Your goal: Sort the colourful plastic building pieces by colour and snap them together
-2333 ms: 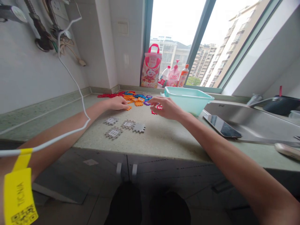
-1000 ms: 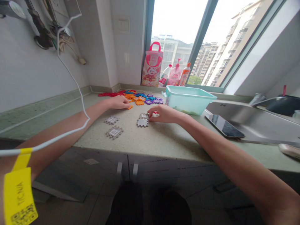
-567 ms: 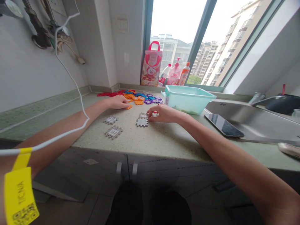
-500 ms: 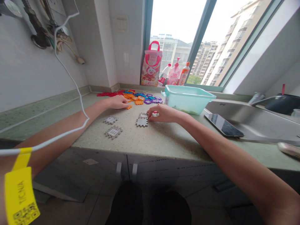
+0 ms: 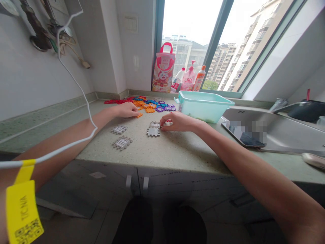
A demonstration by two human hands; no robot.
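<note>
My left hand (image 5: 127,109) is closed at the front of the coloured pile, fingertips on a small orange interlocking tile (image 5: 139,115). My right hand (image 5: 176,121) has its thumb and index finger curled at the right edge of a grey tile with a white window frame (image 5: 155,124). A solid grey tile (image 5: 153,132) lies directly in front of that one. Two more grey window tiles rest to the left, a smaller one (image 5: 119,129) behind a larger one (image 5: 122,143). Something red and white shows behind my right fingers, mostly hidden.
Red (image 5: 118,101), orange, blue and purple tiles (image 5: 165,107) lie heaped at the back. A mint plastic tub (image 5: 203,106) stands behind my right hand. A phone (image 5: 243,134) sits at the edge of the sink (image 5: 274,135). A white cable (image 5: 76,83) hangs across the left.
The view has shifted very slightly. Both hands and the tiles keep the same places.
</note>
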